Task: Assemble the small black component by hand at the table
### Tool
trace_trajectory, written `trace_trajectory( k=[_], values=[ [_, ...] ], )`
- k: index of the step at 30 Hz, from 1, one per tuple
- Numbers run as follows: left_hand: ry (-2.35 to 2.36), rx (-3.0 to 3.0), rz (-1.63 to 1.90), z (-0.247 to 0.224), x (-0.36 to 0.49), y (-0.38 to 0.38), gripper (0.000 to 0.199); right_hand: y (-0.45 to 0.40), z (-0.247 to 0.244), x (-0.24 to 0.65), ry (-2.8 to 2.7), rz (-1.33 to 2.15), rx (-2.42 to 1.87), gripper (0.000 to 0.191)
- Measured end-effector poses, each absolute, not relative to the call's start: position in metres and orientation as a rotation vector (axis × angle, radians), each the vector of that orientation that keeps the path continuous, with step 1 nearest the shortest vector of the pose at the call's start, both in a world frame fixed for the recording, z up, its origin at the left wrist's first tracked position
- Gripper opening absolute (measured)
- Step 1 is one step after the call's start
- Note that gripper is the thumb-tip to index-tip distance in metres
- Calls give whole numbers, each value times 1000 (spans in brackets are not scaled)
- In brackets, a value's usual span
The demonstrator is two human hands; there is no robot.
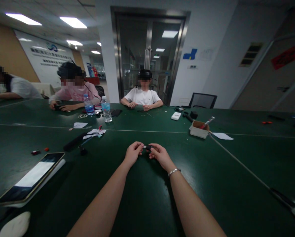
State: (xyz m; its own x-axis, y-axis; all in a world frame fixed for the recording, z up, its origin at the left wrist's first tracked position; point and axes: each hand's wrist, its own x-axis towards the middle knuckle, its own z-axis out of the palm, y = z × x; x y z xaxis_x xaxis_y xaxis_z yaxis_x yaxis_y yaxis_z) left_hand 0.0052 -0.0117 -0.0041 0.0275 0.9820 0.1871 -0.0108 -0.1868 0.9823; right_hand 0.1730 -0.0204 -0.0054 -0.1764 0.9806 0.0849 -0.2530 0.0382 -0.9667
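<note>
Both my hands meet over the middle of the green table (pixel 147 184), pinching a small dark cylindrical object (pixel 148 147) from either side. My left hand (pixel 134 153) has its fingertips closed on the object's light, metal-looking left end. On the black right end are the closed thumb and fingers of my right hand (pixel 161 156), with a silver bracelet (pixel 174 171) at that wrist. The object lies roughly level between the fingertips. Its exact kind is too small to make out, and the fingers partly cover it.
To the left a phone (pixel 31 177) leans on a stand. Beyond it lie a black umbrella-like object (pixel 74 142) and crumpled papers (pixel 94 132). Water bottles (pixel 106 110) stand farther back. A small cardboard box (pixel 199 130) is at the right. Several people sit around the table.
</note>
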Motion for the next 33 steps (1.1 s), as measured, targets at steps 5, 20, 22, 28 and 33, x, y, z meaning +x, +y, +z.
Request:
trace_trajectory(
  k=[5,20,22,28,33],
  values=[
    [1094,1310,1297,-1,5,-12,28,-19,-7,173,-1213,1379,-885,39],
    [1122,1249,1286,-5,5,-8,21,-16,-8,172,-1268,1367,-898,35],
    [1135,1254,1280,-6,4,-7,22,-15,-8,172,-1268,1373,-899,35],
    [1144,1266,1280,-9,4,-5,25,-11,-8,171,-1278,1385,-911,33],
    [1200,1295,1240,-10,3,-4,27,-10,-8,171,-1318,1375,-903,33]
  ],
)
